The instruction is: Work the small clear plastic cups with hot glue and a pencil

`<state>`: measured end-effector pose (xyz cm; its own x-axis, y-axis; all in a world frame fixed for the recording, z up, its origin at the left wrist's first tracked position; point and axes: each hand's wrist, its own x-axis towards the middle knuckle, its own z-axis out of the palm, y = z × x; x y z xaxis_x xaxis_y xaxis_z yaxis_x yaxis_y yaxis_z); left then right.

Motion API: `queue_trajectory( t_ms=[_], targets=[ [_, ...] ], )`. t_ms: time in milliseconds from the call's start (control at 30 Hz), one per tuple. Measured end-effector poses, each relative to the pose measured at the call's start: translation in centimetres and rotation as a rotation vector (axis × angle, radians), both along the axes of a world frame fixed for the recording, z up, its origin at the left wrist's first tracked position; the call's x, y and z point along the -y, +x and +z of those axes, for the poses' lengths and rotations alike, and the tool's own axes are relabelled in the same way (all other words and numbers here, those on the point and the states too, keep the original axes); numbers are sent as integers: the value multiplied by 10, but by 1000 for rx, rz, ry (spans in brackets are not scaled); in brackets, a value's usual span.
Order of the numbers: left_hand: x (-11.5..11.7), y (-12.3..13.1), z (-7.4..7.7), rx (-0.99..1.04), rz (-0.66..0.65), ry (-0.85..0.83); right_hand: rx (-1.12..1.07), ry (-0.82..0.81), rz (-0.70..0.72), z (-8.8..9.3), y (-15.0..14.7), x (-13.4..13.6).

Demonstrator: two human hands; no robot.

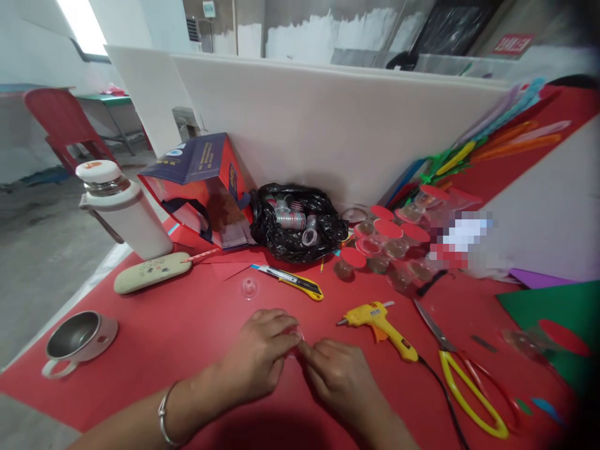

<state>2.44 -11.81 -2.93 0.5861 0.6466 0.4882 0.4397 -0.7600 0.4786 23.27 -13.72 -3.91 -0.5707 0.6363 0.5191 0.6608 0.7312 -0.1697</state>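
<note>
My left hand is closed with its fingers curled round a small clear plastic piece, most of which is hidden. From the other side my right hand meets it, fingers bent and the fingertips pressed at the piece's edge. Both hands are low over the red table. Just beyond them lies a clear plastic dome with a small nub. A yellow utility knife rests behind the hands, its blade end to the left. To the right of my right hand is a yellow glue gun on its side.
Yellow-handled scissors lie at the right. Clear cups with red discs crowd the back right. A black plastic bag holds clear cups. A gift bag, white thermos, pencil case and metal-lined mug stand left.
</note>
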Motion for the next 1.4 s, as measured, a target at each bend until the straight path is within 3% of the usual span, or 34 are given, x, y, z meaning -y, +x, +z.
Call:
queue_trajectory(
  t_ms=[133, 367, 833, 1400],
  targets=[
    [-2, 0, -4, 37, 15, 11, 50, 3, 49, 4, -1, -4],
    [-9, -1, -12, 58, 13, -57, -101, 152, 160, -11, -3, -14],
    [-14, 3, -11, 162, -38, -24, -63, 205, 125, -12, -3, -9],
    [-11, 1, -4, 182, -98, -50, -95, 120, 140, -12, -3, -12]
  ],
)
